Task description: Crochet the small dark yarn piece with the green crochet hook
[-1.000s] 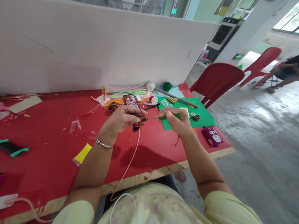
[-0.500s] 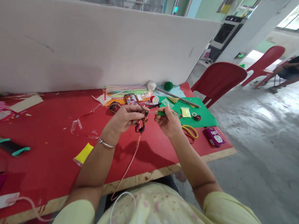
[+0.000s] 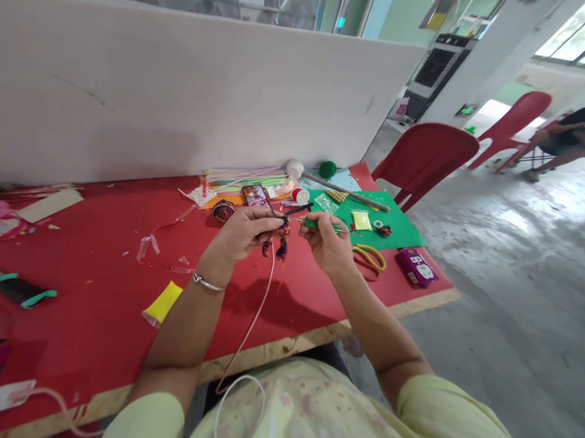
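Lying at the left of the red tabletop (image 3: pixel 101 239), a black-and-teal tool (image 3: pixel 21 290) is resting well apart from the hands, while a yellow packet (image 3: pixel 163 301) is sitting just beside the left forearm. A dark multicoloured yarn ball (image 3: pixel 223 211) is resting near the left hand (image 3: pixel 245 232), which is pinching a small multicoloured yarn piece (image 3: pixel 284 235) that is dangling above the table between both hands. A green-handled hook (image 3: pixel 312 224) is pointing its thin shaft at the piece's top, seemingly touching it, though the tip is too small to judge. The right hand (image 3: pixel 328 247) is gripping the handle. Beyond, yellow-handled scissors (image 3: pixel 377 253) and a purple pack (image 3: pixel 416 268) are lying rightward.
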A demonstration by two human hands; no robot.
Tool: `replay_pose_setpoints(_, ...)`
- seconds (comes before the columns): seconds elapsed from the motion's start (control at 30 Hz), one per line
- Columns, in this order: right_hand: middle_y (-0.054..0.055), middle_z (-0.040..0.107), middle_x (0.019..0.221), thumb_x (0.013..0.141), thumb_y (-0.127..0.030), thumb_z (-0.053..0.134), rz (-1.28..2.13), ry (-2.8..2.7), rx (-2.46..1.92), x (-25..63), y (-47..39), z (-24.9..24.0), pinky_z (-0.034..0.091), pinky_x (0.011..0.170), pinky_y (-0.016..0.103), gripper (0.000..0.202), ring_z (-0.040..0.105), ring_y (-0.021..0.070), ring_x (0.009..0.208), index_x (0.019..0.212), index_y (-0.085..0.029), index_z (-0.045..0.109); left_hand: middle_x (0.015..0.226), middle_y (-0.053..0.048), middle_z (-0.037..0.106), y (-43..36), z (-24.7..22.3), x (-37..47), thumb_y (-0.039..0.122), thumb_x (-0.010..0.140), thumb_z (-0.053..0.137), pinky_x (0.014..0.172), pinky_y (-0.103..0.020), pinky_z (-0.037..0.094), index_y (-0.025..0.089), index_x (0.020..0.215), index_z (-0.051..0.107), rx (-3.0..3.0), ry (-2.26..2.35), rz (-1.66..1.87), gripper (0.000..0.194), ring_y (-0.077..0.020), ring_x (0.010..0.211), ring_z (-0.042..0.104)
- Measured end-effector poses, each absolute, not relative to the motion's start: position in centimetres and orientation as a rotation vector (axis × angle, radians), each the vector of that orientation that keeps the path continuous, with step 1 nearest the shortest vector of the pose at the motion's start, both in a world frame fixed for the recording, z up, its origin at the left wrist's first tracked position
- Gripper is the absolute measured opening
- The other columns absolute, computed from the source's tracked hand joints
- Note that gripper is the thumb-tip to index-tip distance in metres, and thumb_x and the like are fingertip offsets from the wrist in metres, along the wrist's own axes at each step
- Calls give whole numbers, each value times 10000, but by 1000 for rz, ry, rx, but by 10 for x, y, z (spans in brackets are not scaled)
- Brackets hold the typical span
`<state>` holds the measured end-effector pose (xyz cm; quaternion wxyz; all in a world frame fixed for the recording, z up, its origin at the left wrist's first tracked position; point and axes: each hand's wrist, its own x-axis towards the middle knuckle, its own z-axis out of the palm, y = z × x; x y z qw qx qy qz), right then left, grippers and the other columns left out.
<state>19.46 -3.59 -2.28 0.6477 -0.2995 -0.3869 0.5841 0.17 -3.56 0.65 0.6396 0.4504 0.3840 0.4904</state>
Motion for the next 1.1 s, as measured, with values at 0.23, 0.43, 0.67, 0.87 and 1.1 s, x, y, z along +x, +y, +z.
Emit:
replay_pose_setpoints(0.23,22,797,914,735,-588,894,1196,-1079,-637,200,-37,-29,649,753,358,328,723,169,767,836,-281,837,519,17,540,-35,7,0,317,672,875,414,-208,200,145,638,708,1061,879,1111,242,-46,425,392)
replay_pose_setpoints(0.43,34,794,943,778,-581,866,1073,-1237,-615,206,-38,-29,632,758,342,291,726,191,863,871,-306,854,528,8,576,-34,6,-2,312,697,852,413,-211,192,145,674,739,1086,860,1078,203,-44,410,388)
replay_pose_setpoints(0.67,18,809,917,721,-579,909,1259,-1041,-570,202,-36,-32,662,745,350,326,742,166,760,839,-283,842,548,-6,611,-34,3,-1,339,710,833,413,-205,217,142,660,716,1076,869,1065,234,-57,419,433)
replay_pose_setpoints(0.87,50,819,990,781,-541,883,1144,-1293,-518,215,-29,-35,673,788,369,279,763,214,946,916,-298,857,540,6,576,-32,2,-2,328,713,824,414,-201,218,138,631,688,1092,846,1077,247,-46,413,406)
replay_pose_setpoints(1.1,63,823,1053,863,-458,836,876,-1628,-484,232,-28,-25,655,872,399,212,775,226,981,1028,-327,861,537,2,577,-34,5,0,288,682,820,408,-204,217,131,625,696,1065,852,1070,208,-47,409,401)
